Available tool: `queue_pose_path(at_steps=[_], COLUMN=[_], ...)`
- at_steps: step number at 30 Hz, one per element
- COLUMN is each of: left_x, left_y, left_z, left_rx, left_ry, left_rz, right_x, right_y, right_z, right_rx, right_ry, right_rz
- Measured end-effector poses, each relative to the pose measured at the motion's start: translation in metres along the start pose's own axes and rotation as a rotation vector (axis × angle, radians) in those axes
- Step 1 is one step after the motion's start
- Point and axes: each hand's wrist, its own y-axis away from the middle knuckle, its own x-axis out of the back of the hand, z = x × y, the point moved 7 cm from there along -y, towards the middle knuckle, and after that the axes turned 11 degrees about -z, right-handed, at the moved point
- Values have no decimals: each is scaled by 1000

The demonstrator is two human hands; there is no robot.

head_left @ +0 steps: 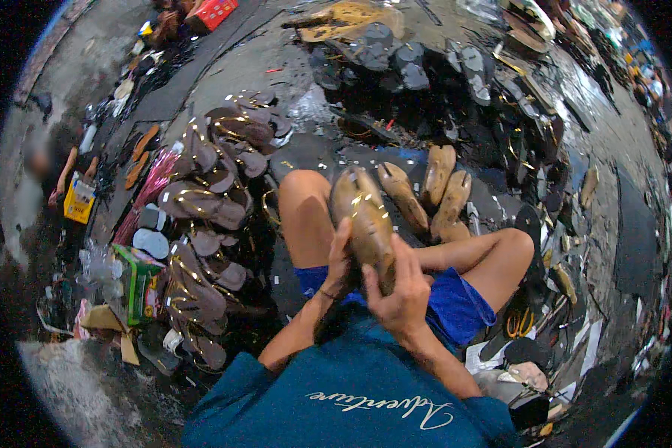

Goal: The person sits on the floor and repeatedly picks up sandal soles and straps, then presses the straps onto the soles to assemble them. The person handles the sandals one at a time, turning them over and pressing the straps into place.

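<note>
Between my knees I hold a brown shoe last [356, 200], its toe end pointing away from me. Shiny gold straps lie across its upper face. My left hand [339, 260] grips the last along its left side, the fingers partly hidden. Closed around the right side near the heel end is my right hand [403, 290], its thumb on the near face. Just beyond my right leg lie more brown lasts: one long last [405, 198], another with a split toe [439, 176] and a third [452, 200] nearer my knee.
Many brown sandals with gold straps [201, 205] are heaped on the left. Dark soles [413, 66] lie in rows at the far side. A green box [138, 284] and a yellow packet [79, 198] are at the left; scraps [526, 375] litter the lower right.
</note>
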Motion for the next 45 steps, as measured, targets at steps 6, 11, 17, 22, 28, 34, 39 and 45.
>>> queue_pose_path(at_steps=[6,11,17,22,28,34,39,45], left_x=[-31,-11,-36,-76,-111,-113,-125,-130], left_y=[-4,-11,0,57,100,105,101,64], left_z=[28,31,27,30,20,26,31,55], left_rx=[-262,-287,-30,142,109,53,-122,-145], left_ry=[-1330,-761,-495,-506,-414,-304,-204,-712], left_rz=[133,47,-56,-168,-368,-448,-605,-233], right_x=[0,12,-14,-13,-19,-10,-15,-9], right_y=[-8,-1,25,66,93,119,105,63], right_z=[14,20,41,47,32,39,25,57], right_rx=[-39,-20,-88,-315,-507,-475,-727,-427], right_ry=[55,-164,-173,-1200,-1400,-1343,-1468,-1156], right_rz=[-48,-299,-435,-347,-430,-442,-758,-350])
